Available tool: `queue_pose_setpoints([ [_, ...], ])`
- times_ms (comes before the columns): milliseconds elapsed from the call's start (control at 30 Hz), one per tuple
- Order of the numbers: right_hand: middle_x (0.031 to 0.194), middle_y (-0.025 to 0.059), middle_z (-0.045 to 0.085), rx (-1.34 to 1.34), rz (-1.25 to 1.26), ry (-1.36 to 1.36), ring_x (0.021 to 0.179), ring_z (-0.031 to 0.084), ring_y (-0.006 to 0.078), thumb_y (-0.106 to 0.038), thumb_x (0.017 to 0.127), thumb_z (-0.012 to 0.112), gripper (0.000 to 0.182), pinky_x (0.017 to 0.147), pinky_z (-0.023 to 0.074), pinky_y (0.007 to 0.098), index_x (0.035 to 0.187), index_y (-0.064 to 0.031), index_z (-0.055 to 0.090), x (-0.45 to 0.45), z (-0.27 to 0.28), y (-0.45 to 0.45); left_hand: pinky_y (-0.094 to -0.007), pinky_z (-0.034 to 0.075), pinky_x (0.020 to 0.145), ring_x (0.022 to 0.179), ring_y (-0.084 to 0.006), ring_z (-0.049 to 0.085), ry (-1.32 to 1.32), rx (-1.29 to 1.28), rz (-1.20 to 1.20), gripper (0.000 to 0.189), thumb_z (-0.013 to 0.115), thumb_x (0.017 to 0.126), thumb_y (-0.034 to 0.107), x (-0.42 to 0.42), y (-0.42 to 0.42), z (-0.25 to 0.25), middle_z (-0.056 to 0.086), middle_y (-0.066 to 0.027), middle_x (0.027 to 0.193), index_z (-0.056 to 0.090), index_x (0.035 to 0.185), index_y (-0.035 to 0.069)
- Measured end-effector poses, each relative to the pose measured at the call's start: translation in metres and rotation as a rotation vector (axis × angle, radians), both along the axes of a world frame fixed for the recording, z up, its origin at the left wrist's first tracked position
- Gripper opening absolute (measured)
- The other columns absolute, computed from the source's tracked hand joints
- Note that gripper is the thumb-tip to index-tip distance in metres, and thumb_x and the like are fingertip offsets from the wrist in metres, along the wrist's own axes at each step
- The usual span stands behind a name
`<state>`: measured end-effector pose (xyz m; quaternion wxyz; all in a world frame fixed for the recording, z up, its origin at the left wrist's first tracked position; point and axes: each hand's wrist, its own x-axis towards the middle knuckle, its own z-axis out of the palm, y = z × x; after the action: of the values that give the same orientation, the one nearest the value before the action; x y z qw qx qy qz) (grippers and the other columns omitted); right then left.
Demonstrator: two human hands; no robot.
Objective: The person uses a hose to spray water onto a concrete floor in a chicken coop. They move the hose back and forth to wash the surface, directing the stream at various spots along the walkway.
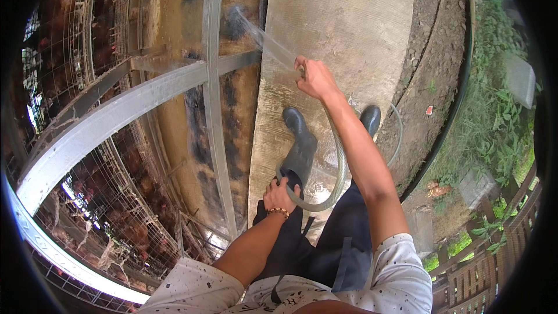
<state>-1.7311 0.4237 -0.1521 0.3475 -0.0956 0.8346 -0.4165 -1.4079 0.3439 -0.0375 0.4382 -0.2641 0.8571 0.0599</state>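
Observation:
My right hand (pixel 316 77) is closed around the end of a clear braided hose (pixel 341 170). Water (pixel 272 46) sprays from it toward the upper left, onto the wet, dark-stained floor (pixel 237 22) beyond the metal frame. The hose loops down from that hand, and its curve passes by my left hand (pixel 279 196), which rests near my knee, at the top of a rubber boot (pixel 301 148). Whether the fingers of that hand grip the hose is unclear. A second rubber boot (pixel 370 118) stands on the concrete walkway (pixel 335 13).
At left, metal beams (pixel 113 117) stand before wire cages (pixel 126 209) holding brown hens (pixel 130 231). Right of the walkway lie bare soil (pixel 427 74), a dark pipe (pixel 462 96), green plants (pixel 492 109) and a wooden fence (pixel 479 257).

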Motion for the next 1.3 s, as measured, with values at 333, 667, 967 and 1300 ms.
queue_pose_setpoints([
  [333,0.09,0.0248,0.065,0.083,0.057,-0.051,0.088,0.063,0.0423,-0.005,0.067,0.063,0.039,0.077,0.0513,0.0483,0.106,-0.0049,0.057,0.015,0.008,-0.02,-0.0472,0.043,0.091,0.108,-0.036,0.05,0.004,0.046,0.016,0.047,0.062,0.077,0.046,0.014,-0.004,-0.001,0.053,-0.0151,0.115,0.061,0.114,0.017],
  [667,0.072,0.0229,0.063,0.089,0.043,0.128,0.076,0.064,0.0395,-0.007,0.068,0.058,0.035,0.07,0.0502,0.0468,0.102,-0.0041,0.057,0.027,0.002,-0.028,-0.0461,0.041,0.091,0.109,-0.035,0.049,0.077,0.09,0.088,0.046,0.065,0.075,0.045,0.021,-0.01,0.002,0.053,-0.0144,0.111,0.06,0.111,0.016],
  [967,0.075,0.0224,0.064,0.045,0.043,0.032,0.079,0.064,0.0389,-0.014,0.072,0.064,0.031,0.071,0.0501,0.0455,0.101,-0.0054,0.058,0.03,0.015,-0.022,-0.0486,0.04,0.092,0.11,-0.0367,0.047,0.098,0.136,0.14,0.047,0.064,0.075,0.047,0.027,-0.022,0.005,0.051,-0.0155,0.108,0.059,0.111,0.017],
  [1300,0.065,0.0207,0.06,0.079,0.11,0.024,0.065,0.063,0.0341,-0.011,0.07,0.062,0.026,0.064,0.0481,0.0424,0.095,-0.003,0.058,0.034,0.025,-0.03,-0.0486,0.037,0.093,0.109,-0.0363,0.046,0.15,0.17,0.209,0.047,0.064,0.076,0.045,0.036,-0.029,0.008,0.05,-0.0165,0.108,0.059,0.111,0.014],
])
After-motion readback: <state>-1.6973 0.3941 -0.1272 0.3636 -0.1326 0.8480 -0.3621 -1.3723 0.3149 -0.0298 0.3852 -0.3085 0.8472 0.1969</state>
